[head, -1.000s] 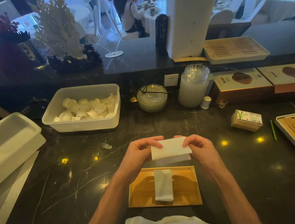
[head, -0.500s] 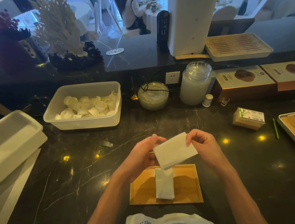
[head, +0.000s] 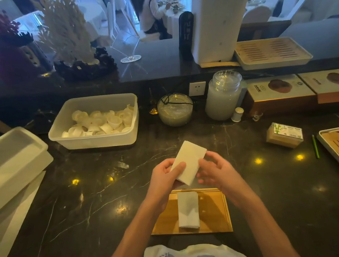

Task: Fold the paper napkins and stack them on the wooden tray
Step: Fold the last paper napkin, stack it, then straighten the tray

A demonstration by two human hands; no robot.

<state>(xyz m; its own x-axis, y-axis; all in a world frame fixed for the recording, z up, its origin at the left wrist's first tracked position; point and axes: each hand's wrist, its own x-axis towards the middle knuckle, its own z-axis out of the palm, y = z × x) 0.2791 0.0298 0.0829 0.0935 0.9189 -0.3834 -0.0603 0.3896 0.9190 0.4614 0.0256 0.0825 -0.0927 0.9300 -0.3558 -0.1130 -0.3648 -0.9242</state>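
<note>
White T-shirt with multicoloured printed graphic, bare forearms.

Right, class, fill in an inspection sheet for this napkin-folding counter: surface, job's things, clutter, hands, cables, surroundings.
Surface: dark marble counter, with lamp reflections.
Job's things: held napkin, folded, above the wooden tray; one folded tray napkin lies on it.
Clutter: white tub of small cups, glass bowl, lidded jar, packet, green pencil.
Hands: left hand grips the held napkin; right hand at its edge, grip unclear.
Cables: dark cord across the glass bowl; wall socket, nothing plugged in.
Surroundings: dining room behind, seated person at a table.
</note>
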